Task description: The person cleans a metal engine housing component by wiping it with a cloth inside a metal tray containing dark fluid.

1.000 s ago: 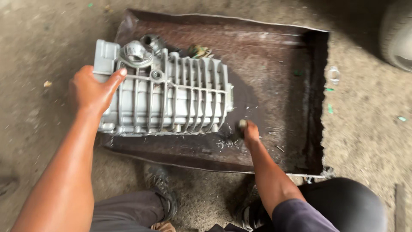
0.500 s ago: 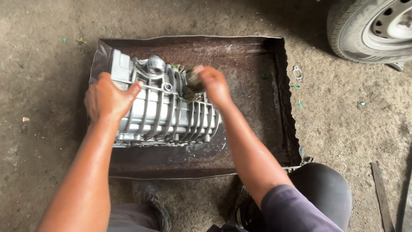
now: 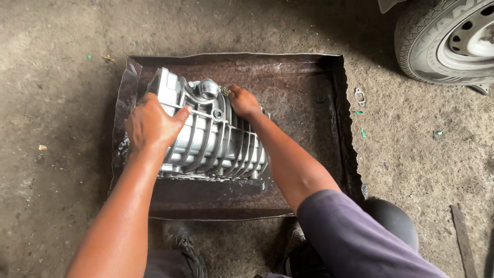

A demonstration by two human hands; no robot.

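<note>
A ribbed aluminium casing (image 3: 213,139) is lying in the left half of a shallow, rusty metal tray (image 3: 309,77) that is sitting on the dirt floor (image 3: 62,62). The casing's fins are facing up and running across it, and a round boss is standing out at its far end.

The left hand (image 3: 151,123) is lying flat on the casing's left side, palm down, with the fingers held fairly close together and the thumb reaching out to the right across a rib. The right hand (image 3: 243,101) is resting on the far right edge of the casing, just beside the boss; its fingers are curled in, and I cannot tell whether they are pinching anything, since the knuckles are hiding them.

A car wheel (image 3: 453,38) is showing at the far right corner. A small metal gasket (image 3: 359,96) is lying on the floor just right of the tray. Near the tray's near edge, a dark shoe (image 3: 180,242) is showing.
</note>
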